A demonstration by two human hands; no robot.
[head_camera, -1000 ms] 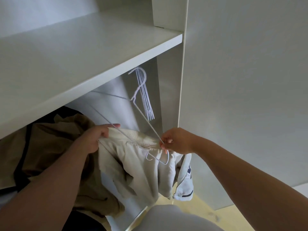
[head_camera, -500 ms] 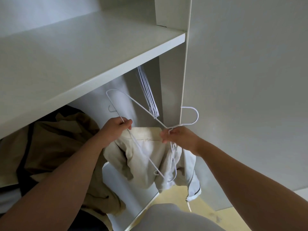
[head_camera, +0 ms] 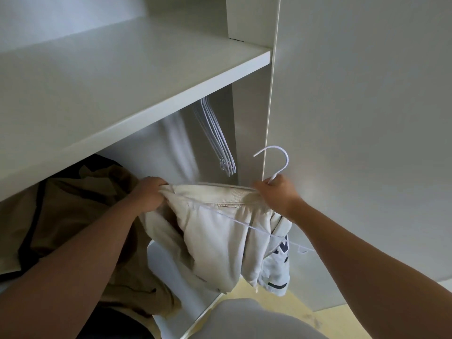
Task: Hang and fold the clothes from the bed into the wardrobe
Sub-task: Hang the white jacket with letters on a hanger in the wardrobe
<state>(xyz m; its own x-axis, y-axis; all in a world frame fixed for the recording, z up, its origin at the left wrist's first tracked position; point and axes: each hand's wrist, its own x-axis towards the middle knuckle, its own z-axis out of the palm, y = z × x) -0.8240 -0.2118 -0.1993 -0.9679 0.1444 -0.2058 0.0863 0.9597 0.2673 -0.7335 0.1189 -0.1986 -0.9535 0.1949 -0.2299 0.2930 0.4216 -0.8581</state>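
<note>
Two hands: left hand (head_camera: 149, 192), right hand (head_camera: 276, 192), cream garment (head_camera: 215, 231) gripped between

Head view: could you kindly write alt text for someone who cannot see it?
The left hand and right hand pull taut the ribbed edge of a cream garment; the right hand grips a white wire hanger. Spare hangers hang under the wardrobe shelf.

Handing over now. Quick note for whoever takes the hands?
Left hand: grips the band of the cream ribbed-hem garment at one end.
Right hand: grips the other end plus the neck of the white wire hanger; hook up, wire across the cloth.
Done: tan dark-trimmed garment in the wardrobe under the white shelf.
Left: seat garment on hanger, hook it beside the spare white hangers; rail hidden.
</note>
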